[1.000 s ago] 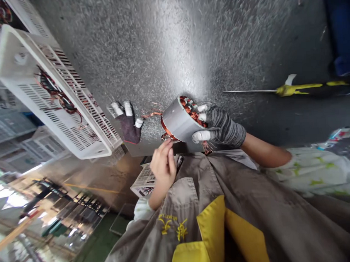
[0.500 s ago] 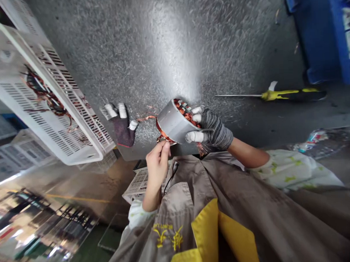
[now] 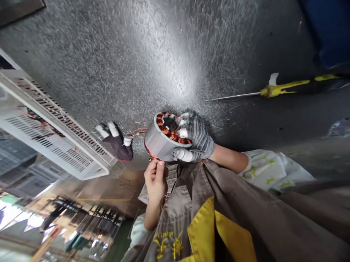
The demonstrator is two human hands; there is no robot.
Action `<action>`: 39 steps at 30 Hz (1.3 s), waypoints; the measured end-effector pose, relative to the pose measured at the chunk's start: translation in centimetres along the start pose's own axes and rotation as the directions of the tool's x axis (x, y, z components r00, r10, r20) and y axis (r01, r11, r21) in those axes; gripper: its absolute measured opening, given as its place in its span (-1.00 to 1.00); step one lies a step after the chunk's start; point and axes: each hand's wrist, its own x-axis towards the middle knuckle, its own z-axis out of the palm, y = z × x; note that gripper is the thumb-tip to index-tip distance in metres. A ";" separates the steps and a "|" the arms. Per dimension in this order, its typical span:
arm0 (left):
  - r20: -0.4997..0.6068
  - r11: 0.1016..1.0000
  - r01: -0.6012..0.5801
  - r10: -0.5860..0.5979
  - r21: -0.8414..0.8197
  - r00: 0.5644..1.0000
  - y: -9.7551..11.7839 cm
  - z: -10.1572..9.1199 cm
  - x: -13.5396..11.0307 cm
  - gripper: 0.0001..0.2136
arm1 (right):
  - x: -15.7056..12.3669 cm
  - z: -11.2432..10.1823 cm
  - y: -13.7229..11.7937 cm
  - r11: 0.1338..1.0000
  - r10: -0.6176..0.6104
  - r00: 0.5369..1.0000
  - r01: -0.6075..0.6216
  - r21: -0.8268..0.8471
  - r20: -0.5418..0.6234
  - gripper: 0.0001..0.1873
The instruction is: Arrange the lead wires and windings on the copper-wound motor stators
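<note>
Stator (image 3: pixel 159 142) in right hand (image 3: pixel 198 135); jacket lettering (image 3: pixel 177 245) blurred.

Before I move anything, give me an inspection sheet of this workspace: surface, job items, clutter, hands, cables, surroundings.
Surface: grey work surface covered in fine bright marks; scratches or shavings, cannot tell.
Job's things: grey metal cylinder, tilted, with copper windings inside its rim.
Clutter: dark glove with white fingertips at the near edge; yellow-and-black handled tool lying to the right.
Left hand: bare, fingertips at the cylinder's lower edge; grip on any wire unclear.
Right hand: in a grey knit glove, gripping the cylinder's rim.
Cables: loose copper wire ends left of the cylinder.
Surroundings: white slotted crate at left; blue object at upper right, partly in view.
</note>
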 end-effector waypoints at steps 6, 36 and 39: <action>-0.138 0.994 -0.072 0.061 -0.076 0.989 -0.4 2.6 0.5 -0.46 | 0.5 -0.2 -0.3 0.990 -0.121 0.982 0.108 -0.095 -0.143 -0.40; -0.125 0.855 -0.377 0.443 0.355 0.888 -2.9 2.9 0.7 -0.61 | -0.8 0.2 -0.3 1.000 0.011 0.974 -0.016 -0.020 -0.225 -0.68; 0.034 0.815 -0.412 0.438 0.407 0.898 -1.8 0.7 -0.8 -0.75 | -0.8 -0.2 -0.2 1.000 0.024 0.985 -0.021 0.020 -0.171 -0.60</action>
